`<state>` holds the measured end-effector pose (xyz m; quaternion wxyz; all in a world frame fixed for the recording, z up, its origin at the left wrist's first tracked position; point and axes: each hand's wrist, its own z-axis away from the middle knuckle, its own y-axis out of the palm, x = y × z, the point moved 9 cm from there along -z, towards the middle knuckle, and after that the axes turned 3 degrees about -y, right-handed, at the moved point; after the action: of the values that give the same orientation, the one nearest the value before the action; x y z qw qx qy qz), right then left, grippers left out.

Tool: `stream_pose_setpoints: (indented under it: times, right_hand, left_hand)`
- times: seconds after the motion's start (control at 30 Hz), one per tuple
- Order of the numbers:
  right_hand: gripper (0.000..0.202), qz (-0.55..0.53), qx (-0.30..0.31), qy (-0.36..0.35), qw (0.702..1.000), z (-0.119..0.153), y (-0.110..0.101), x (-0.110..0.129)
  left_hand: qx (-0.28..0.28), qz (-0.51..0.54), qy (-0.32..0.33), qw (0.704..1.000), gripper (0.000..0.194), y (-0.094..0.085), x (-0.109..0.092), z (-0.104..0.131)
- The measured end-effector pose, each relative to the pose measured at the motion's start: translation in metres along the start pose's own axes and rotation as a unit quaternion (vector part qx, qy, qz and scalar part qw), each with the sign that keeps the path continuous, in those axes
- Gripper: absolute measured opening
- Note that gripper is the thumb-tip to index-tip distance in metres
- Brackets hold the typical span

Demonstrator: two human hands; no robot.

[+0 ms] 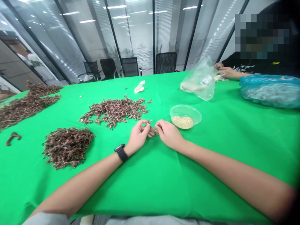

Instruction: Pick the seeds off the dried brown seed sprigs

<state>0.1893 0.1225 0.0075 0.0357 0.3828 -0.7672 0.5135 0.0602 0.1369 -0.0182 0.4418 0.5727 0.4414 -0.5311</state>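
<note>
My left hand [138,135], with a black watch on its wrist, pinches a small reddish-brown dried piece [148,122] between thumb and fingertips. Close beside it, my right hand [169,134] is closed in a pinch; whatever is in its fingertips is too small to name. Tiny yellowish bits [156,132] show between the two hands. A loose pile of small brown knobbly pieces [117,110] lies just beyond my left hand. To the right of my right hand stands a clear plastic bowl [196,116] with pale yellow grains [182,121] in its bottom.
A dense brown pile [69,147] and a longer heap [25,104] lie left on the green cloth [150,187]. A scrap of paper [140,87], a clear bag [199,79] and a blue bag [269,92] are farther back. Another person's hands [226,70] work at the far right.
</note>
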Motion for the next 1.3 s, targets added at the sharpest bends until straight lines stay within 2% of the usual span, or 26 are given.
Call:
stream_pose_setpoints:
  times: [0.2, 0.3, 0.4, 0.5, 0.7, 0.8, 0.93, 1.1, 1.3]
  right_hand:
    - [0.016, -0.106, -0.021, 0.044, 0.993, 0.002, 0.000, -0.006]
    - [0.019, -0.174, -0.021, 0.076, 0.982, 0.002, 0.003, -0.012]
    - [0.022, -0.238, -0.017, 0.102, 0.966, 0.002, 0.007, -0.016]
    - [0.025, -0.294, -0.018, 0.110, 0.949, 0.002, 0.011, -0.018]
    - [0.027, -0.436, -0.008, 0.103, 0.894, 0.001, 0.022, -0.010]
    - [0.028, -0.456, -0.012, 0.107, 0.884, 0.001, 0.022, -0.008]
    - [0.028, -0.445, -0.030, 0.100, 0.890, 0.001, 0.017, -0.008]
    - [0.030, -0.432, -0.039, 0.110, 0.894, 0.002, 0.015, -0.008]
    - [0.036, -0.468, -0.033, 0.154, 0.869, 0.003, 0.023, -0.008]
  left_hand:
    - [-0.004, -0.108, 0.044, 0.993, 0.033, -0.001, -0.007, 0.006]
    - [-0.014, -0.112, 0.058, 0.992, 0.032, -0.003, -0.009, 0.006]
    - [-0.017, -0.095, 0.080, 0.992, 0.027, -0.005, -0.012, 0.005]
    - [-0.026, -0.122, 0.122, 0.985, 0.023, -0.007, -0.019, 0.006]
    - [-0.044, -0.185, 0.167, 0.967, 0.022, -0.009, -0.029, 0.008]
    - [-0.042, -0.201, 0.147, 0.968, 0.022, -0.008, -0.025, 0.007]
    - [0.001, -0.194, 0.120, 0.974, 0.023, 0.000, -0.018, 0.007]
    - [0.021, -0.236, 0.132, 0.963, 0.025, 0.007, -0.021, 0.011]
    - [0.034, -0.281, 0.144, 0.948, 0.032, 0.012, -0.024, 0.015]
